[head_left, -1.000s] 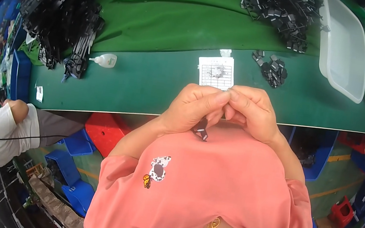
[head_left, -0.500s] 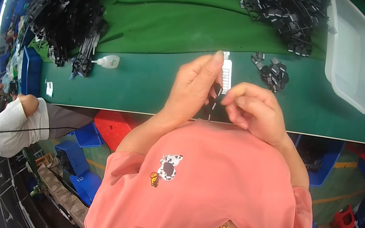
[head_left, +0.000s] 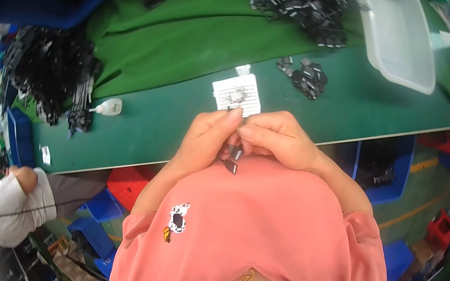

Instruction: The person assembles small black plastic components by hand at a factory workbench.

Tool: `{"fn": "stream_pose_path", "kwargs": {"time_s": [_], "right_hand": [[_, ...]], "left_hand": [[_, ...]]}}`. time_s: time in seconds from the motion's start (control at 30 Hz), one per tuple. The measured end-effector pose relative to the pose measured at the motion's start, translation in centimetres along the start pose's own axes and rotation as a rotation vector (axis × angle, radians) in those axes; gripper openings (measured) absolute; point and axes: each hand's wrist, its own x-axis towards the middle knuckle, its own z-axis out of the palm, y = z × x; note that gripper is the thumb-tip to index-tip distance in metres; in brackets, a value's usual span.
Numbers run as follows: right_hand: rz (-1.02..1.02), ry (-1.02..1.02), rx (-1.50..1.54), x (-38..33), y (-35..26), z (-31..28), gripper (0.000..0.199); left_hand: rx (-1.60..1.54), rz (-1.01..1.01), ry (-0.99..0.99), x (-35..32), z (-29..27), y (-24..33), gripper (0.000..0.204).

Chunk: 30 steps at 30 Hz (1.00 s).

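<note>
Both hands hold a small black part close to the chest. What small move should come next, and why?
Probably a short press of the fingers together. The left hand and right hand meet fingertip to fingertip over the small black plastic part, which hangs just above the pink shirt and looks only lightly pinched. The view cannot show whether its pieces are fully joined.

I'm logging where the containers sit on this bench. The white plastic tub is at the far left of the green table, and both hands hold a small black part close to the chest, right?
Not quite. The head view shows the white plastic tub at the far right of the green table, not the left. The rest holds: the left hand and right hand pinch a small black part close to the chest.
</note>
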Motion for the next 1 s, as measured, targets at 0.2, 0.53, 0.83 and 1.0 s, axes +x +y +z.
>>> {"fn": "stream_pose_path", "kwargs": {"time_s": [0.2, 0.53, 0.83, 1.0], "right_hand": [[-0.018, 0.097, 0.087, 0.3, 0.2, 1.3, 0.031], [-0.046, 0.096, 0.363, 0.3, 1.6, 0.1, 0.022], [0.139, 0.013, -0.192, 0.8, -0.6, -0.2, 0.025], [0.188, 0.046, -0.097, 0.9, -0.4, -0.2, 0.027]], "left_hand": [[-0.102, 0.046, -0.056, -0.2, -1.0, -0.4, 0.036], [-0.121, 0.1, 0.198, 0.0, -0.8, 0.6, 0.038], [0.252, 0.347, 0.218, 0.6, -0.8, 0.6, 0.037], [0.071, 0.249, 0.203, 0.4, -0.3, 1.0, 0.037]]}}
